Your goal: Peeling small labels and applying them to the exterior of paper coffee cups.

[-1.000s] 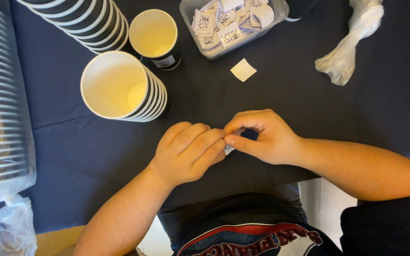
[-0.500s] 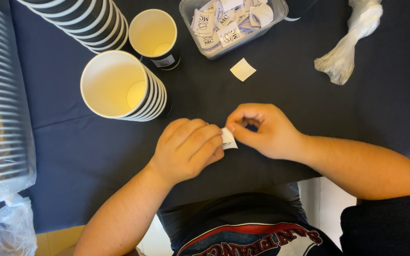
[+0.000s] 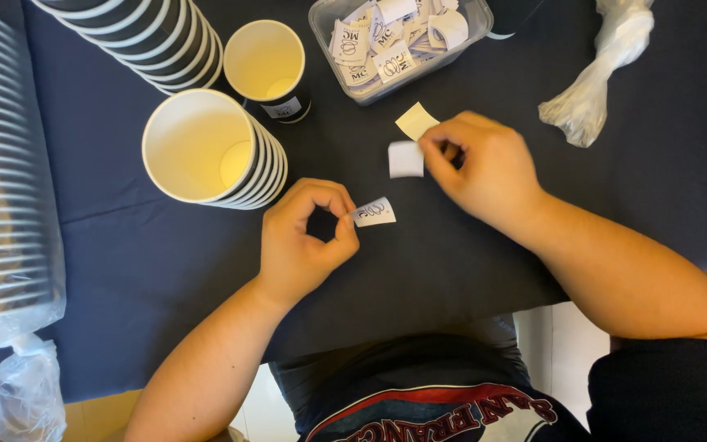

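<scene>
My left hand (image 3: 303, 237) pinches a small white printed sticker (image 3: 374, 212) between thumb and forefinger, just above the dark tablecloth. My right hand (image 3: 484, 168) is farther back and to the right, its fingertips holding a blank white backing slip (image 3: 406, 159). A pale yellow slip (image 3: 416, 120) lies on the cloth right behind that hand. The clear plastic tub (image 3: 468, 33) of printed stickers stands behind both hands.
A stack of nested paper cups (image 3: 210, 151) lies on its side left of my left hand, with a single upright cup (image 3: 266, 65) behind it. Another cup stack (image 3: 145, 37) lies at the back left. Bagged lids (image 3: 2, 180) fill the left edge. A crumpled plastic bag (image 3: 595, 78) is at the back right.
The hands were together at the table's front edge working one piece. Now they are apart: the left keeps the printed sticker, the right has carried the white backing up and back.
</scene>
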